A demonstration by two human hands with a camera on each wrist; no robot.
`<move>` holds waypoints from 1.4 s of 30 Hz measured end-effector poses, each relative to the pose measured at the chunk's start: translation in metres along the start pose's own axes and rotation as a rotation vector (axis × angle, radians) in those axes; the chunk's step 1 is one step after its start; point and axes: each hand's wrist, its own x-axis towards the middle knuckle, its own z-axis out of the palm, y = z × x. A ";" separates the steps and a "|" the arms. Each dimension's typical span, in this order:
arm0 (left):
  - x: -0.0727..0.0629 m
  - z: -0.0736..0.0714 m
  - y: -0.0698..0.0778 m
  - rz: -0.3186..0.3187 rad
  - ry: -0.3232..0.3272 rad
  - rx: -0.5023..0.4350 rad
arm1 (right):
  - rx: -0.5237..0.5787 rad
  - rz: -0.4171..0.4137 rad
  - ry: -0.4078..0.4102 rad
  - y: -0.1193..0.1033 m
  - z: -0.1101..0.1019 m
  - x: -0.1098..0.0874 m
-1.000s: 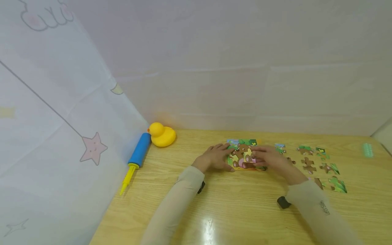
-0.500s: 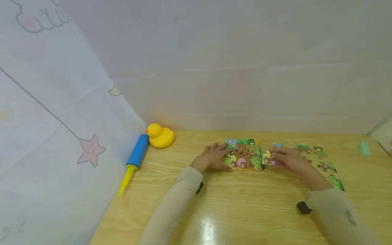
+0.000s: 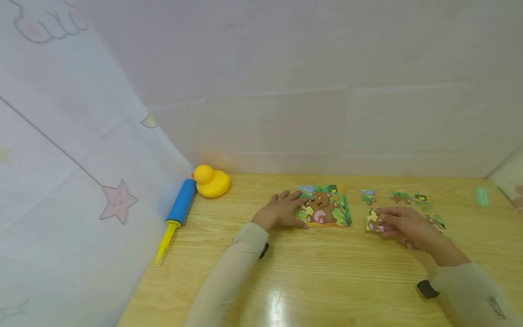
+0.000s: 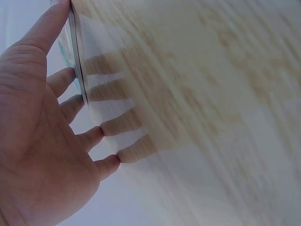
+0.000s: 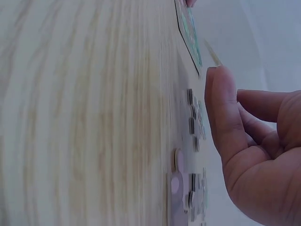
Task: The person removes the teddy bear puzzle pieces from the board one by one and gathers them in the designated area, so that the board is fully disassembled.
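Observation:
A flat picture board (image 3: 323,206) with a smiling brown bear lies on the wooden table. My left hand (image 3: 282,210) rests at its left side, fingers spread over that edge; the left wrist view shows fingertips (image 4: 75,73) at the board's rim and on the tabletop. To the right of the board, my right hand (image 3: 408,228) pinches a jigsaw piece (image 3: 372,223) printed with part of the bear's body and feet. In the right wrist view the fingers of this hand (image 5: 254,136) hide most of that piece.
Several loose jigsaw pieces (image 3: 400,198) lie on the right, partly behind my right hand. A yellow rubber duck (image 3: 212,181) and a blue and yellow hand pump (image 3: 180,209) are by the left wall. A small mint-green bumpy object (image 3: 482,196) lies at far right.
My right hand has drawn away from over the board to the right, carrying the jigsaw piece, so the bear picture is uncovered. My left hand has kept its place at the board's edge.

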 end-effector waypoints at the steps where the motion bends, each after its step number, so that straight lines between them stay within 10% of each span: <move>1: 0.000 0.000 0.000 0.000 0.001 0.004 | -0.009 0.013 0.005 0.001 -0.001 -0.001; 42: 0.001 0.001 -0.002 0.001 -0.004 -0.025 | -0.233 0.006 -0.045 0.003 -0.014 -0.017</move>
